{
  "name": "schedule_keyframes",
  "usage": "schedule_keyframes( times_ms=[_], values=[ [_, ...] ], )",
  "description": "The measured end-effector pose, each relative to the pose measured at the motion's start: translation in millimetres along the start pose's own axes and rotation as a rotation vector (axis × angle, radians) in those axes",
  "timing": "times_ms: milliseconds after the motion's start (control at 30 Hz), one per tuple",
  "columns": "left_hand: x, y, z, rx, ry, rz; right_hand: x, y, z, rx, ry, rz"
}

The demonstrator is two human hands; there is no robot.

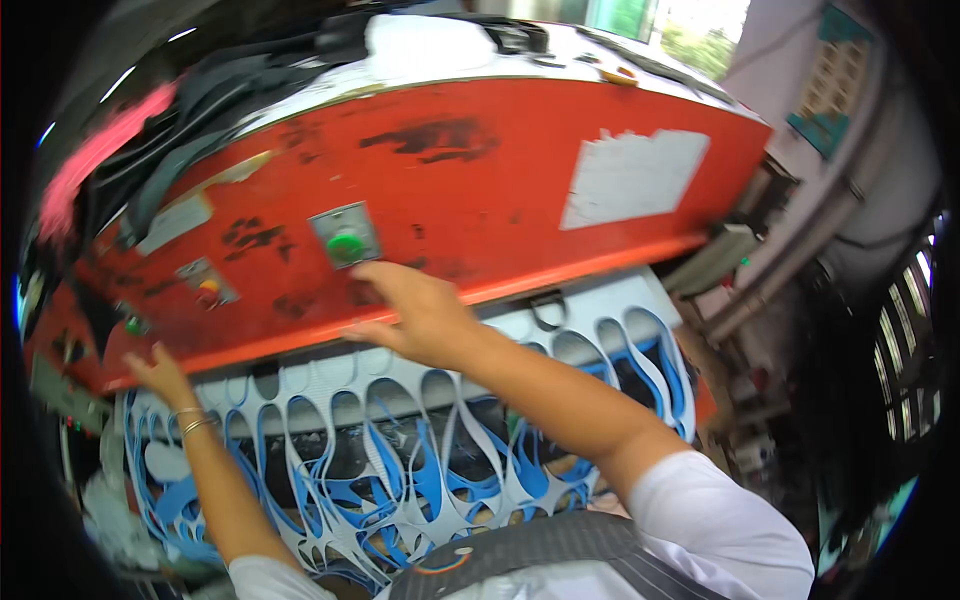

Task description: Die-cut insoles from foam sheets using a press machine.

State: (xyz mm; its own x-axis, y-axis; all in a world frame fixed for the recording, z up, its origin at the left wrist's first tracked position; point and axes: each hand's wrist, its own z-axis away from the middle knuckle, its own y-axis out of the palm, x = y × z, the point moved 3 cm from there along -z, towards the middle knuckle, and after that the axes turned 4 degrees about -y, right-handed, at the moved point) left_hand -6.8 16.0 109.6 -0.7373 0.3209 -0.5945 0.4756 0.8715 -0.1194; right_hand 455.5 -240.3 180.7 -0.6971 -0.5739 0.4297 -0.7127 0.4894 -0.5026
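A big red machine head [480, 190] with scuffed paint fills the upper half of the view. My right hand [415, 310] reaches up to its lower front edge, fingers spread, just below a green round button [346, 246] on a grey plate. My left hand [160, 375] touches the same lower edge at the far left, close to a second small green button [133, 326]. Both hands hold nothing. Under the head lies a white and blue sheet [400, 470] full of oval cut-outs, its leftover webbing hanging toward me.
Dark and pink cloth pieces [130, 140] are piled on top of the machine at the left. A white patch [630, 175] is stuck on the red front. Pipes and a barred window [905, 330] stand at the right. A metal handle [548, 312] hangs under the head.
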Motion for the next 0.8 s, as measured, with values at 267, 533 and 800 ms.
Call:
schedule_keyframes(
  times_ms=[267, 533, 800],
  values=[
    [-29.7, -53.1, -19.3, 0.684, -0.039, 0.139, 20.2, 16.9, -14.3, -0.247, 0.058, 0.067],
    [-274.9, -116.7, 171.8, 1.204, 0.033, 0.448, 33.6, -4.1, 120.1, 0.214, 0.317, -0.027],
    [-426.5, -111.4, 354.2, 1.770, 0.615, 0.824, 33.8, -133.7, 248.9, -0.082, 0.695, 0.125]
  ],
)
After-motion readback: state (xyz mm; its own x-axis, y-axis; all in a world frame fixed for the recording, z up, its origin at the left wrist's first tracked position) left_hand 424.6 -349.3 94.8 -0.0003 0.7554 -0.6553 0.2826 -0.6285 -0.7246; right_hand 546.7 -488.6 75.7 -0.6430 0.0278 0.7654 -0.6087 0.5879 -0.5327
